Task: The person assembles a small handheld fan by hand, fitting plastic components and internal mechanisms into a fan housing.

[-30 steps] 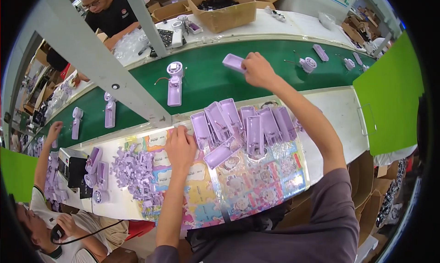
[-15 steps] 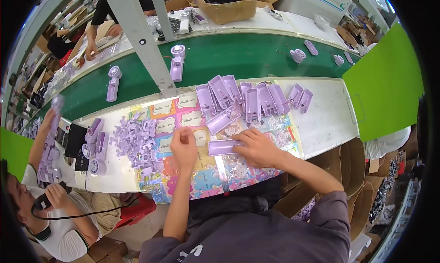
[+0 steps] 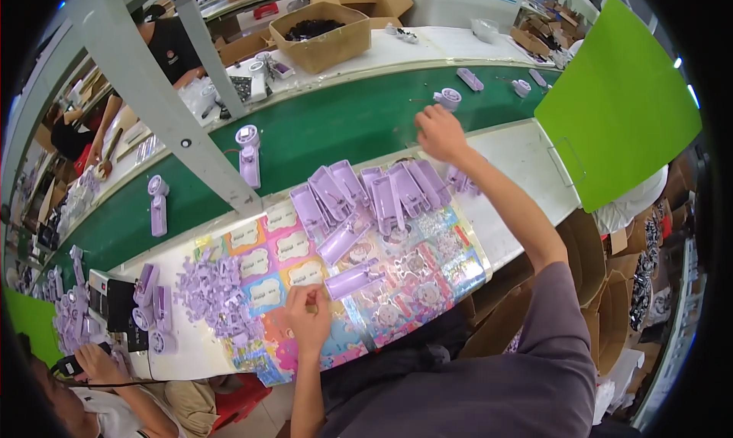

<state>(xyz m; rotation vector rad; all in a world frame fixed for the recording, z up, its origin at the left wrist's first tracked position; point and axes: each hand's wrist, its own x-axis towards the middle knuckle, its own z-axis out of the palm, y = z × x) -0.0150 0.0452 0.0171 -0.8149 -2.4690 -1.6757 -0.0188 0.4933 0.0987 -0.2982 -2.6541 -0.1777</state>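
My right hand (image 3: pixel 441 135) reaches over the green conveyor belt (image 3: pixel 336 125), fingers loosely bent and nothing visible in them. Its fingertips are just below a round light-purple fan head (image 3: pixel 448 99) with a thin wire; contact is unclear. On the colourful printed sheet, my left hand (image 3: pixel 309 313) is closed, thumb and fingers together; whatever they may hold cannot be made out. Right beside it lies an open purple handle shell (image 3: pixel 353 280), hollow side up. Another shell (image 3: pixel 343 239) lies behind that one, in front of a group of similar shells (image 3: pixel 388 197).
A heap of small purple plastic pieces (image 3: pixel 217 293) lies left of my left hand. Purple fan assemblies (image 3: pixel 249 157) rest on the belt near a grey metal post (image 3: pixel 160 106). A green panel (image 3: pixel 618 109) stands at right. A co-worker's hand (image 3: pixel 99 364) holds a dark tool at lower left.
My right hand has left the handle shell and moved forward over the belt. The shell stays on the sheet, now angled in view. My left hand remains closed near it. The whole view has shifted.
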